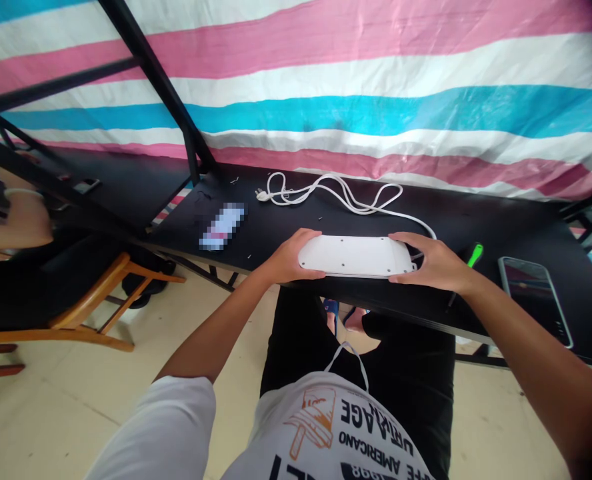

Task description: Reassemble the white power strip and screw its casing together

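A white power strip lies underside up near the front edge of a black table, showing several small screw holes. My left hand grips its left end, fingers curled over the top edge. My right hand clasps its right end, where the white cable leaves and coils toward the back, ending in a plug. Just right of my right hand lies a screwdriver with a green handle.
A phone lies face up at the table's right. A blurred small object rests left of the strip. A wooden chair stands at the left; another person's arm shows at the far left. A striped tarp hangs behind.
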